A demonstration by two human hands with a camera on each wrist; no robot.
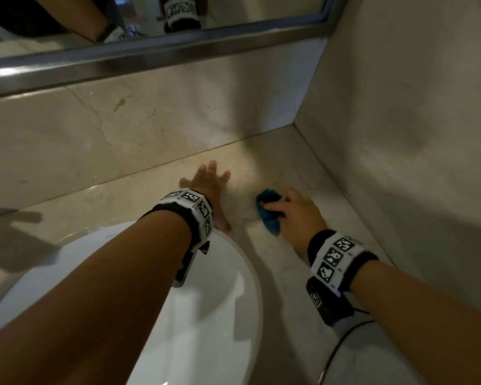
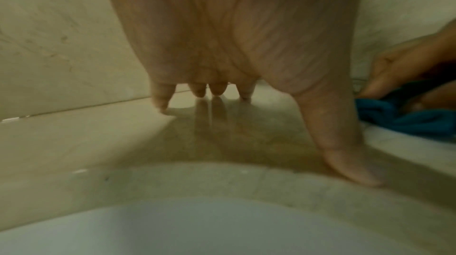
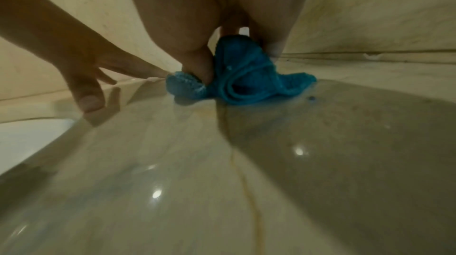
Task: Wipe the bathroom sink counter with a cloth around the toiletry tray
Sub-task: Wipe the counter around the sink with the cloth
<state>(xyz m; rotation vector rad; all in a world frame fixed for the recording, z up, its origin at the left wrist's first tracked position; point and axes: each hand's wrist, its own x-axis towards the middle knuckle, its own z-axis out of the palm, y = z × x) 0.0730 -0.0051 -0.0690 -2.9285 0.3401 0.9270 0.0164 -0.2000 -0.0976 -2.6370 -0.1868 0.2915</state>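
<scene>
Two hands are down on the shiny beige stone counter (image 1: 264,151). Near the middle of the frame, the left hand (image 1: 210,190) lies flat with fingers spread wide. Just right of it, the right hand (image 1: 295,215) squeezes a small bunched-up blue cloth (image 1: 268,211). It looks soft, light and floppy, so grabbing the bunched middle works best. No tray shows.

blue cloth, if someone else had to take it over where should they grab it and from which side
Probably the loose tail of the blue cloth, trailing flat on the counter on the wall side, taken from above; the right hand already grips the bunched middle.
</scene>
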